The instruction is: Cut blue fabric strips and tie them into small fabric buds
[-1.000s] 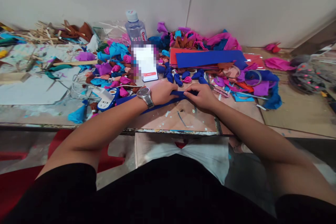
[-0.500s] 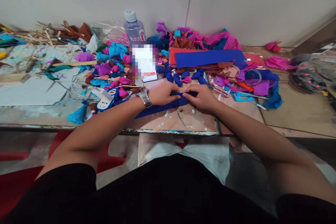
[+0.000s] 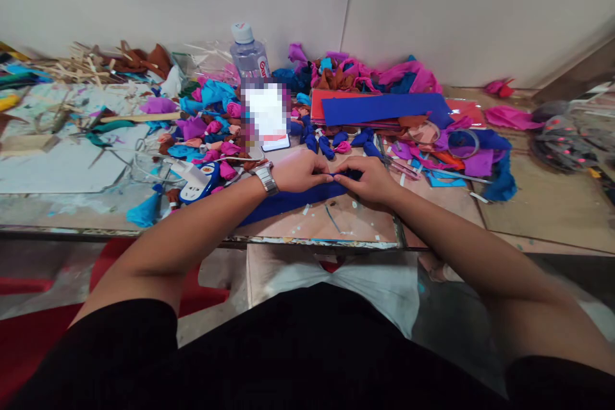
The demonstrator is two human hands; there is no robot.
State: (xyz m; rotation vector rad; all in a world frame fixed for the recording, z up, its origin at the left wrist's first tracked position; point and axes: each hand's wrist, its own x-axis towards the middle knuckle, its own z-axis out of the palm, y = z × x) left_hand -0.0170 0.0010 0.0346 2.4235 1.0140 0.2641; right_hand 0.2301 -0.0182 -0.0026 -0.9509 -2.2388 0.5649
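Observation:
A strip of dark blue crepe paper [image 3: 293, 200] lies slantwise near the table's front edge, partly under my left forearm. At its right end, my left hand [image 3: 303, 172] pinches the upper edge between thumb and fingers. Facing it, my right hand [image 3: 368, 178] pinches the same edge, thumb tips almost touching. The paper between them looks folded or gathered; my fingers hide part of it. Just beyond my hands sit several small rolled blue paper buds [image 3: 326, 146] and a pink one [image 3: 343, 147].
A phone [image 3: 269, 118] leans before a water bottle [image 3: 248, 54]. To the left are a power strip [image 3: 198, 184] and paper flowers [image 3: 192, 127]. Flat blue paper [image 3: 384, 107] tops a red stack at the back. Tape rolls [image 3: 462, 142] lie among scraps on the right.
My thumbs have come closer together, and the paper's edge between them is more bunched. The view has shifted slightly; the things on the table stay where they were.

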